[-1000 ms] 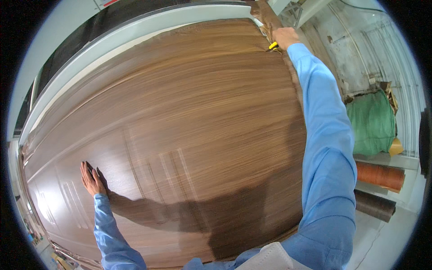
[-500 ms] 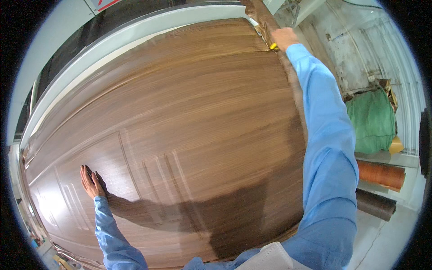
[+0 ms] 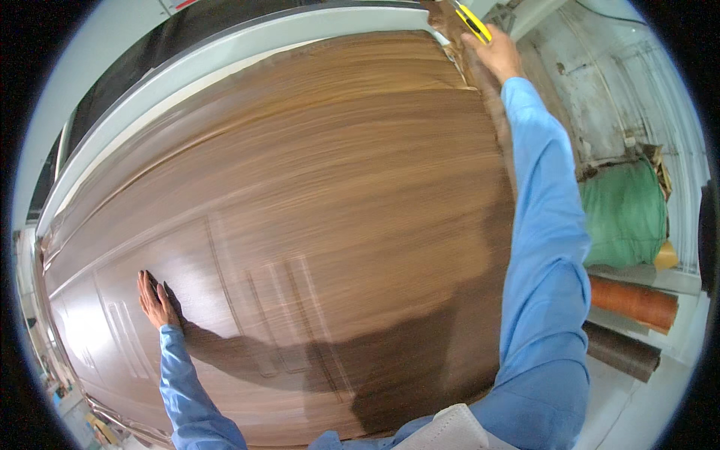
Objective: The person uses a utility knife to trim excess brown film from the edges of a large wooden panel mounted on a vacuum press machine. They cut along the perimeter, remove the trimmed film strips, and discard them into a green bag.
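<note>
A broad wood-grain panel point(image 3: 360, 195) with moulded rectangular grooves spreads in front of me, its brown film wrinkled along the far edge. My left hand point(image 3: 157, 299) rests flat on the panel's left half, fingers stretched out. Out at the far right corner, my right hand point(image 3: 498, 55) grips a yellow utility knife point(image 3: 472, 24), whose front end points away toward the upper left. Below the knife, a strip of brown film point(image 3: 454, 37) runs off the corner, and the film's cut edge looks ragged there. The knife appears apart from the panel.
A pale frame rail point(image 3: 247, 49) curves along the panel's far side. To the right lie a green cloth bundle point(image 3: 626, 214), an orange-brown roll point(image 3: 634, 302) and a dark brown roll point(image 3: 622, 349). Behind them stands a stained pale wall point(image 3: 600, 82).
My right hand has moved farther out and slightly right, lifting the knife off the film at the corner. More of the yellow knife shows. My left hand stays on the panel.
</note>
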Demonstrator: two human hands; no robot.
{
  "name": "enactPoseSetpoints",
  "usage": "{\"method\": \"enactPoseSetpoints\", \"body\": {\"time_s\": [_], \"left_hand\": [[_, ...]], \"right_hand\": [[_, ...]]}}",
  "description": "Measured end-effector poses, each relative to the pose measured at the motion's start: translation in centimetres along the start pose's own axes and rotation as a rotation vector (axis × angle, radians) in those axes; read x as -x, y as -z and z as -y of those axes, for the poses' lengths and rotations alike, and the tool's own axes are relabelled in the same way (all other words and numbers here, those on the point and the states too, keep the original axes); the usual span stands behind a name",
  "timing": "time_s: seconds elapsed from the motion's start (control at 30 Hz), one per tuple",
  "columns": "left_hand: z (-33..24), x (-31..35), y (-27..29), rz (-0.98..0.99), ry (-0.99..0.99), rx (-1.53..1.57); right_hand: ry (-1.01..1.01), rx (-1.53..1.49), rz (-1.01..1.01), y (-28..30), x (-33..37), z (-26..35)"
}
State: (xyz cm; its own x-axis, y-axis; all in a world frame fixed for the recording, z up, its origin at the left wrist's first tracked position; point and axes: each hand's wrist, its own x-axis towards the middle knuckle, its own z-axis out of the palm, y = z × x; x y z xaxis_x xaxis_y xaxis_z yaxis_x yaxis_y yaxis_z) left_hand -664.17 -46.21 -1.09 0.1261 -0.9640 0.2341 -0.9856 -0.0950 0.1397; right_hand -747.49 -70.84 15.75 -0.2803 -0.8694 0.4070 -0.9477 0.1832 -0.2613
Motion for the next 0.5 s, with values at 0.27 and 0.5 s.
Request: {"method": "enactPoseSetpoints", "body": {"time_s": [0.27,0.5], "left_hand": [[-0.5,-0.1,0.3,0.006,0.007,0.014],[-1.6,-0.2,1.0,0.043,0.123,0.013]], "right_hand": [[-0.131,-0.127,0.174,-16.1,4.0,0.3],[0.277,-0.141,0.325,-22.7,1.9,7.6]]}}
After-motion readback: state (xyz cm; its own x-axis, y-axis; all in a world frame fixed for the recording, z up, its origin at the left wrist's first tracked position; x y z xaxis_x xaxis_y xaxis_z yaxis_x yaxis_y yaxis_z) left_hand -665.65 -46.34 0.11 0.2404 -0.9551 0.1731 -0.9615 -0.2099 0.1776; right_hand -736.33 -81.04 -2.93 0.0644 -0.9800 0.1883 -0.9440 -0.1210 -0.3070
